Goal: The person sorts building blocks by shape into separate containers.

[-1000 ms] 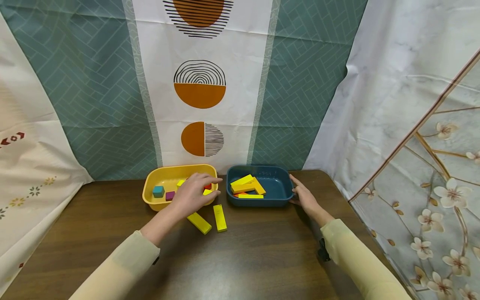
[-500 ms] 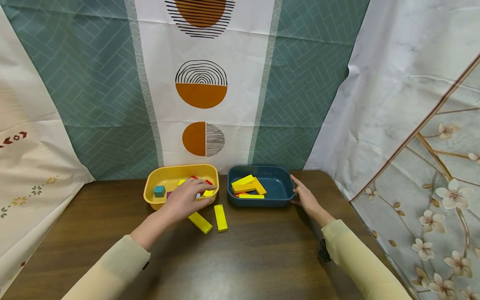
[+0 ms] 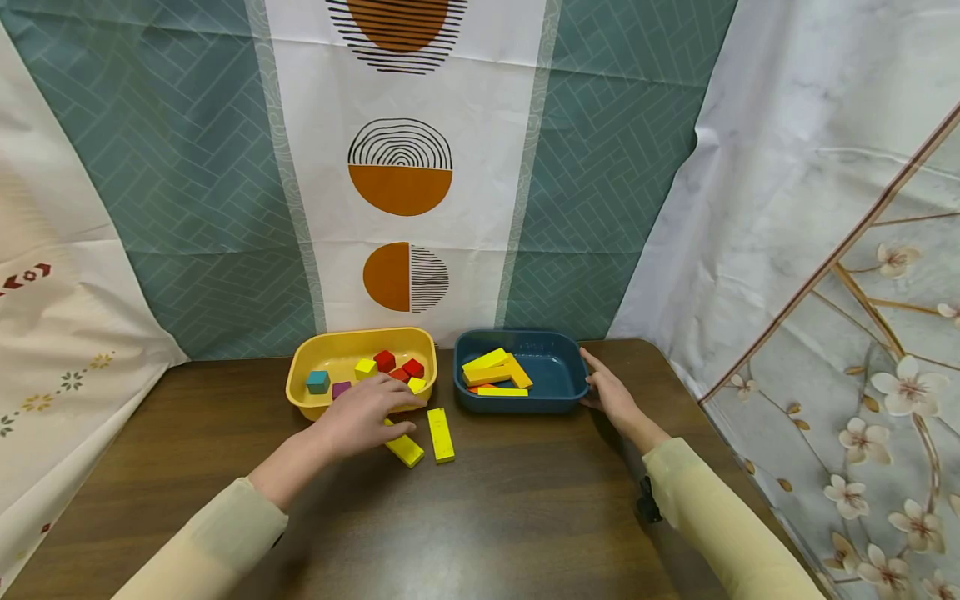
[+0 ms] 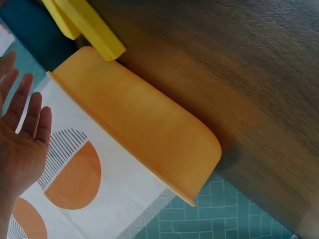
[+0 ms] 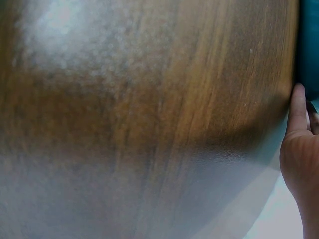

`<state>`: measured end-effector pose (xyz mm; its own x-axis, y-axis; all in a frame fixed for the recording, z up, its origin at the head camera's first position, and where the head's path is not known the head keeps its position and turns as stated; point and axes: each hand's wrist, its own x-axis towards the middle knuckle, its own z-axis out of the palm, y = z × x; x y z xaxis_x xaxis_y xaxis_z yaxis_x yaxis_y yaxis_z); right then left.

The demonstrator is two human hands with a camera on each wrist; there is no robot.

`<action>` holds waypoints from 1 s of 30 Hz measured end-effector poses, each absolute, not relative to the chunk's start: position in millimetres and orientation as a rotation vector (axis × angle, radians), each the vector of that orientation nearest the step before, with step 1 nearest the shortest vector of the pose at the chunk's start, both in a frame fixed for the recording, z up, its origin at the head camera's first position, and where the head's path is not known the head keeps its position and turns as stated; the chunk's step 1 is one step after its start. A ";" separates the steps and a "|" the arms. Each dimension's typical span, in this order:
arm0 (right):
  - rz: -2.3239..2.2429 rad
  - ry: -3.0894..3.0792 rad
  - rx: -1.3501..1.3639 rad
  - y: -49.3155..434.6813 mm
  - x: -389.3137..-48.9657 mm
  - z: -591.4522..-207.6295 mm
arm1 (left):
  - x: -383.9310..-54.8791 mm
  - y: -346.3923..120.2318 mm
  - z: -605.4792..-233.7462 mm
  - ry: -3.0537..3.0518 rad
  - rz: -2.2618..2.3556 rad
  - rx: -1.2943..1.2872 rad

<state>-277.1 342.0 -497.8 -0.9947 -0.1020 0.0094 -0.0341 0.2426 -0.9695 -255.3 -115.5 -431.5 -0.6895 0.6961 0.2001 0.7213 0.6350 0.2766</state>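
My left hand (image 3: 356,421) hovers at the front of the yellow bin (image 3: 341,346), its fingers extended and parted. Below its fingertips lies a long yellow block (image 3: 406,451), partly covered by the hand. A second long yellow block (image 3: 441,436) is on the table just to the right. With its fingers, my right hand (image 3: 613,398) touches the right end of the dark blue bin (image 3: 555,406). That bin holds several yellow blocks (image 3: 487,376) and an orange piece mostly hidden beneath them. In the left wrist view the left palm (image 4: 22,149) shows nothing in it.
Inside the yellow bin are a teal cube (image 3: 318,382), a purple cube (image 3: 341,389), yellow cubes (image 3: 366,368) and red cubes (image 3: 385,360). Both bins stand at the back of the brown table (image 3: 480,517), in front of a patterned curtain (image 3: 405,275).
My left hand has drawn back from over the yellow bin, toward me and down to the long yellow block, uncovering the red cubes. My right hand has stayed at the blue bin.
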 end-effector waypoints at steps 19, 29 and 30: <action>-1.874 2.451 -0.122 343.0 -278.1 -500.7 | -251.1 -116.0 -457.6 -2.845 -0.364 -1.415; -1.870 2.450 -0.108 342.2 -278.3 -500.0 | -251.3 -116.3 -464.2 -2.834 -0.293 -1.392; -1.871 2.449 -0.107 342.1 -278.3 -499.9 | -251.3 -116.2 -464.8 -2.835 -0.287 -1.389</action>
<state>-278.3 342.1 -499.9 -0.9960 -0.0898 -0.0038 -0.0200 0.2623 -0.9648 -251.3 -116.2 -464.8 -0.6157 0.7861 0.0535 0.7809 0.5998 0.1746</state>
